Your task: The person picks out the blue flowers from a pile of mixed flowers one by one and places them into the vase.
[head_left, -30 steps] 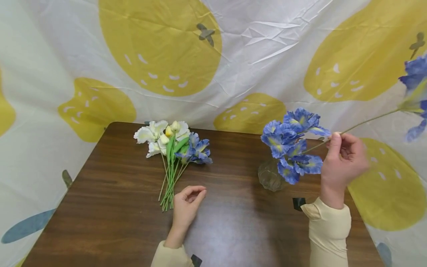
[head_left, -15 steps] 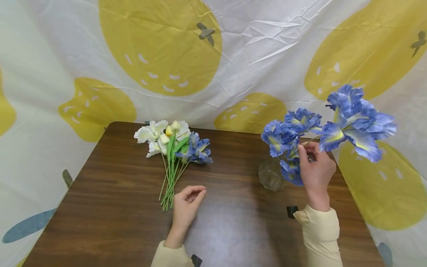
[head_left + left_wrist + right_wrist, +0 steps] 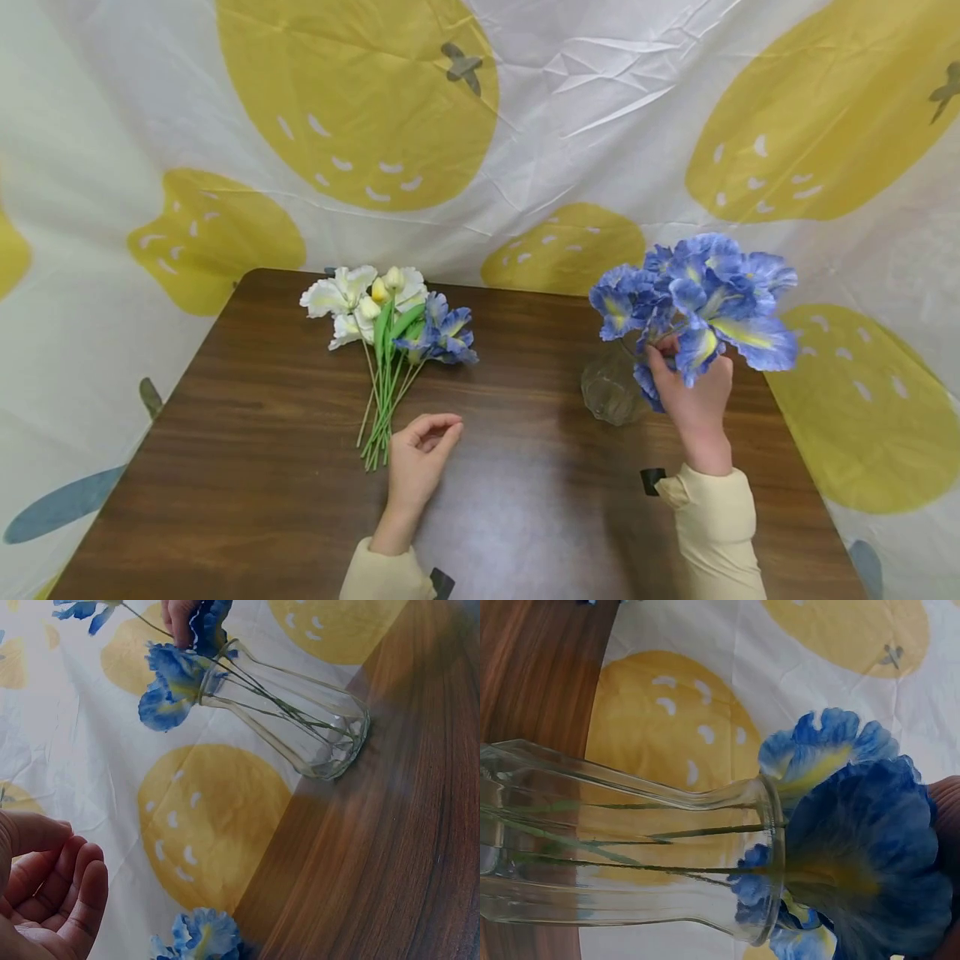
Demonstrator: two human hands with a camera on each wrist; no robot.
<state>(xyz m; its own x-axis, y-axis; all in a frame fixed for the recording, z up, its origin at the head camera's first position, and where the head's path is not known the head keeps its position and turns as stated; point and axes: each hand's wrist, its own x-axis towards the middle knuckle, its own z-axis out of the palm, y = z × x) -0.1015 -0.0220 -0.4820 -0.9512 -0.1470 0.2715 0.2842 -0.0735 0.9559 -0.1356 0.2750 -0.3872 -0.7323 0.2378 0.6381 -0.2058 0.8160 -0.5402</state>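
My right hand [image 3: 693,400] pinches the stem of a blue artificial iris [image 3: 731,304] just above the mouth of a clear glass vase [image 3: 611,392]. Other blue irises [image 3: 621,304] stand in the vase and lean over its rim. Their thin stems [image 3: 682,868] cross inside the glass in the right wrist view, where petals hide most of the hand. My left hand [image 3: 420,462] is held loosely curled with nothing in it, close to the lower stems of the flowers on the left. The left wrist view shows its fingers [image 3: 88,896] bent, apart from the vase.
On the wooden table [image 3: 247,467] lies a bunch of artificial flowers: white blooms [image 3: 341,292], pale tulips [image 3: 380,292] with green stems, and a blue iris [image 3: 442,333]. A white cloth [image 3: 585,158] with yellow fruit prints hangs behind the table and along its sides.
My right hand has moved left and down to the vase, bringing the iris from the far right over the other blue blooms. My left hand has stayed in place.
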